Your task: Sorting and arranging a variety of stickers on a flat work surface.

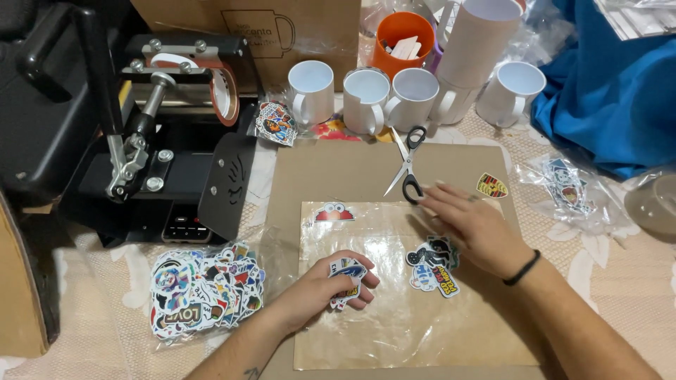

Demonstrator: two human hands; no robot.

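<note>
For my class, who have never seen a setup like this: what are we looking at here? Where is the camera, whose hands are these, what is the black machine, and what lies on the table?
There is one picture, taken by a camera worn on a person's head, looking down at their own two bare hands. The left hand holds a small stack of stickers. The right hand lies flat on a clear plastic sheet spread over brown cardboard, its fingertips close to a pair of scissors. A few loose stickers lie on the sheet. At the left stands a black press machine with a lever, and in front of it a bag of stickers. White mugs stand along the back.
</note>
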